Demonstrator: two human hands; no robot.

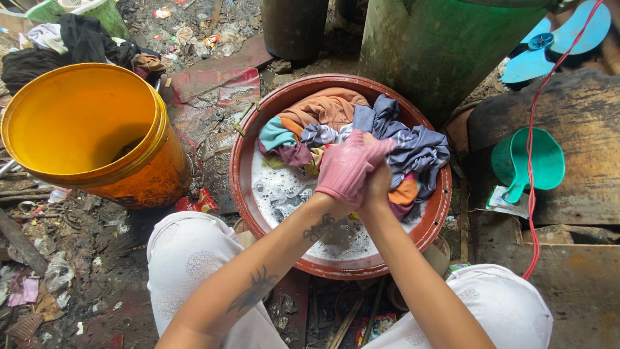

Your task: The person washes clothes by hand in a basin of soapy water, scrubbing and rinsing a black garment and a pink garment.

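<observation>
A pink cloth [349, 167] is gripped between the left hand [345, 174] and right hand [380, 184], both closed on it above the red basin [240, 169]. Soapy water [284, 190] is left open by the near rim; piled laundry [381, 132] crowds the far edge. An orange bucket [84, 129] stands just beside.

Landmark: large orange plastic bucket [90, 129], tipped on its side, mouth open.
Behind the bucket: heap of dark and pale clothes [71, 42].
Far right of the bucket: teal plastic dipper with handle [526, 161], on a dark wooden board [581, 129].
Over the dipper: thin red cord [531, 194].
Upper right of the bucket: green drum [439, 45].
</observation>
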